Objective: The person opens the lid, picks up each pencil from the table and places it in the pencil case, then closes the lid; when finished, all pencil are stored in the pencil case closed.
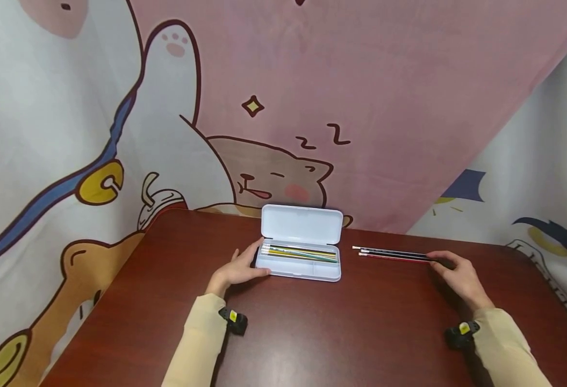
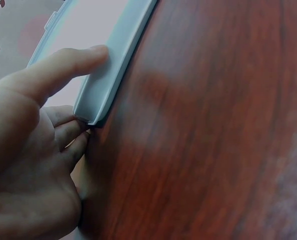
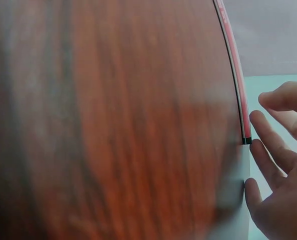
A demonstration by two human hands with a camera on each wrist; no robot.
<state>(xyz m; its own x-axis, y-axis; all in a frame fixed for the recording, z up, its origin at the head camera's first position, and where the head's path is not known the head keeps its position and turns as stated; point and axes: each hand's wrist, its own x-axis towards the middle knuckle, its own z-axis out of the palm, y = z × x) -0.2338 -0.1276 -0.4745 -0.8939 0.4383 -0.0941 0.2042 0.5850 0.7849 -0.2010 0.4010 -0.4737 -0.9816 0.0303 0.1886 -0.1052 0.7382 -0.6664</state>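
Right-of-ctr pencils [image 1: 394, 254] prob feeling light, stiff; mid-barrel's looking best. R hand [image 1: 459, 275] is sitting spread, L hand [image 1: 238, 269] gripping case [image 1: 283, 266].

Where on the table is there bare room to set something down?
Bare: the table between the wrist cameras, left of the left hand and right of the right hand. Crowded: the far strip between the hands, with the pencil case and loose pencils.

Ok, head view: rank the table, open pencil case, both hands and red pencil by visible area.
1. Table
2. Pencil case
3. Right hand and left hand: too alike to rank
4. Red pencil
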